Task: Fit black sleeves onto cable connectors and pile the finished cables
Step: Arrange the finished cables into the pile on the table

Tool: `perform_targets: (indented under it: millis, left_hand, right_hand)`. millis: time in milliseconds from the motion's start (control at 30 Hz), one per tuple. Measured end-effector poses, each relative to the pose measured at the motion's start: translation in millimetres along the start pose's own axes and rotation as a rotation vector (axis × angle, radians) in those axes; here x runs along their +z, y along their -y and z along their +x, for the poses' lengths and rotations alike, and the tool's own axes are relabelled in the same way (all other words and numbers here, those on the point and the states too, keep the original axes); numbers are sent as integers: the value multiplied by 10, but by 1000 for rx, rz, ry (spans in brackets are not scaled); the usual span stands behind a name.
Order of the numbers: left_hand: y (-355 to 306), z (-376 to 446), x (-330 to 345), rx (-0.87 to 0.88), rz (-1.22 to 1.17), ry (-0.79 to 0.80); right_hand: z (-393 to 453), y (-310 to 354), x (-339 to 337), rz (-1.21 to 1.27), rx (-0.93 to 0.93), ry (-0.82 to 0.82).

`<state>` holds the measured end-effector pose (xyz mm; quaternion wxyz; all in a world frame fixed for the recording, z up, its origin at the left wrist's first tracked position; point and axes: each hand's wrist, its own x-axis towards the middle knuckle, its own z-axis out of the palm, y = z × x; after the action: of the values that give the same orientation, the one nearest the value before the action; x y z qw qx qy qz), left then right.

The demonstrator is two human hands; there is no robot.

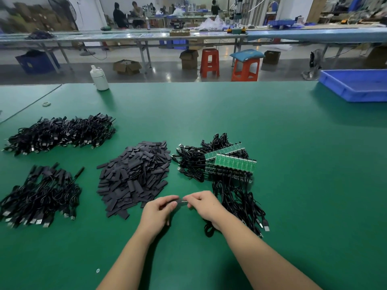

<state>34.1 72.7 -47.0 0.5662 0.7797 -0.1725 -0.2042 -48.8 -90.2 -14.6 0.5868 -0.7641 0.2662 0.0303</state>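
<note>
Pinching a black sleeve (175,200) between the curled fingers of your left hand (158,213), you hold it low over the green bench (293,185), end to end with the small connector (184,201) that your right hand (206,206) pinches at its fingertips; whether the connector has entered the sleeve cannot be told. A black cable (209,230) loops out from under your right wrist onto the bench. Just left of your hands lies the heap of loose black sleeves (134,176). Just right of them sprawls a tangle of black cables (238,197) that runs up to a stack of green circuit board strips (230,162). Further left sit two piles of black cables with USB plugs, one near you (39,195) and one beyond it (60,132). A white bottle (99,78) stands at the far edge of the bench, and a blue plastic tray (356,84) sits at the far right corner.
</note>
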Motion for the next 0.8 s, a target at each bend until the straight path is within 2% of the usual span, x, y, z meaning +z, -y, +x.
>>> perform_targets:
  millis: [200, 467, 800]
  left_hand:
    - [23, 0, -52, -38, -154, -17]
    - [-25, -19, -22, -36, -155, -13]
    - [-12, -28, -16, -10, -99, 7]
  right_hand:
    - [20, -63, -120, 284, 50, 17]
    - [-4, -125, -51, 407, 23, 56]
    - [5, -199, -10, 424, 35, 63]
